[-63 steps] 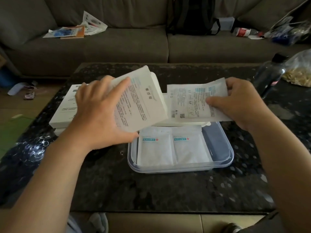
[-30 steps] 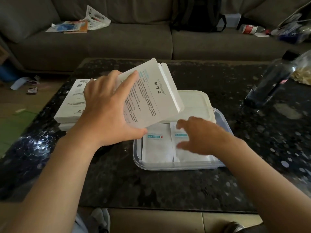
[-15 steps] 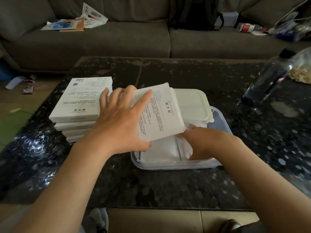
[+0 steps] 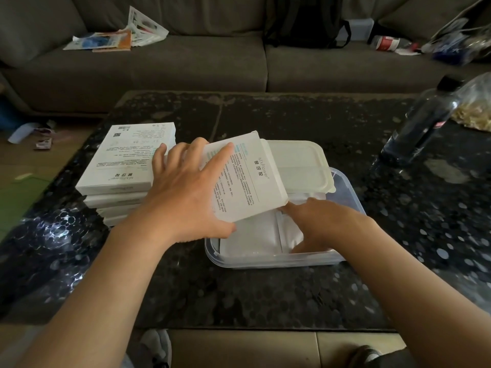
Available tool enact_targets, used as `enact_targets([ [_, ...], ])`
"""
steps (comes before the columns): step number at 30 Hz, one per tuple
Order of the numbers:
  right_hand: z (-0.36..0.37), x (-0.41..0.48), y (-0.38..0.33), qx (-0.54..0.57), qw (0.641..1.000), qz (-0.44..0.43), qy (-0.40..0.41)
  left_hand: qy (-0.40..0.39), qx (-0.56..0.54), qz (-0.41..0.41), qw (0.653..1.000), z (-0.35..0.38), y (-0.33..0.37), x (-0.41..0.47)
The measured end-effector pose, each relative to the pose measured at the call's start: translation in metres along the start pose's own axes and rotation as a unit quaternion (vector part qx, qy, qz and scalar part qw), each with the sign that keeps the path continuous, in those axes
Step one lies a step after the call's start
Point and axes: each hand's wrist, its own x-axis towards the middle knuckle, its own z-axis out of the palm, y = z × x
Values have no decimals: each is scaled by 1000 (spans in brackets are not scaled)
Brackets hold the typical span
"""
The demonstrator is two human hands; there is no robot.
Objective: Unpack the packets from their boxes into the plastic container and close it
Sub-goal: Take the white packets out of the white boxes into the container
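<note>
Head view: a box (image 4: 247,179) is gripped by the left hand (image 4: 183,200) over the container (image 4: 265,261) near the table's (image 4: 239,296) front edge; packets (image 4: 249,240) are pressed by the right hand's (image 4: 316,224) straight fingers.

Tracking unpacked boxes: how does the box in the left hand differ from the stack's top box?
The held box is tilted; the top box lies flat. The held box hangs in the left hand's grip over the plastic container; the top box rests on the stack left of it. Both are flat, white, printed alike.
</note>
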Motion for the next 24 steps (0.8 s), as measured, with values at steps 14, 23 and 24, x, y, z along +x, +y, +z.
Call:
enact_targets([
  [14, -34, -19, -1, 68, 996, 47, -20, -7, -21, 19, 1000, -4, -2, -1],
  [23, -68, -34, 1, 396, 902, 7, 172, 28, -68, 94, 993, -9, 12, -4],
  [24, -64, -29, 0, 390, 906, -1, 166, 39, -62, 103, 992, -9, 15, -4],
])
